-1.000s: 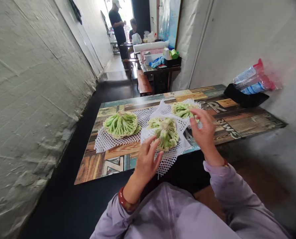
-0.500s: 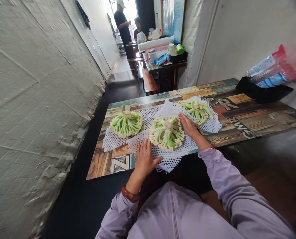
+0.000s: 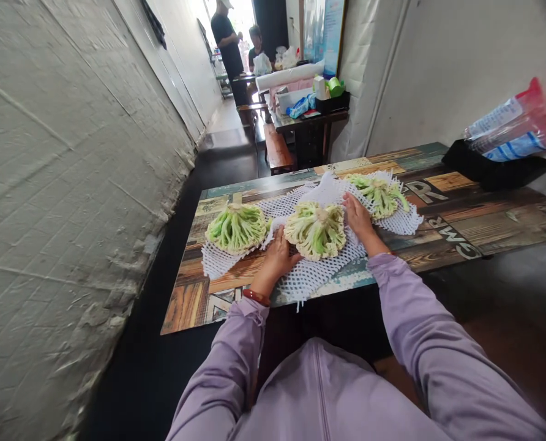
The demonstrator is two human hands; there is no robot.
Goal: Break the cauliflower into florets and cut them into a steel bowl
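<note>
Three upturned cauliflower heads with pale green stalks lie on white foam netting in a row on the table. My hands flank the middle cauliflower point(image 3: 315, 231). At its left side is my left hand point(image 3: 280, 254), fingers stretched forward along the netting point(image 3: 307, 278) and thumb out toward the near side. My right hand point(image 3: 358, 217) rests by its right side with extended fingers, between it and the right cauliflower point(image 3: 379, 195). The left cauliflower point(image 3: 237, 228) lies beyond my left hand. Both palms face inward and are partly hidden.
The wood-patterned table point(image 3: 185, 300) has a black holder point(image 3: 493, 162) with plastic-wrapped packages at its right end. A rough white wall point(image 3: 71, 184) runs along the left. Farther off are a bench point(image 3: 277, 147), a cluttered table point(image 3: 295, 122) and two people.
My left hand has moved forward and right, up against the middle cauliflower's side. The middle and right cauliflowers and their netting have shifted slightly away and right. The view has moved a little.
</note>
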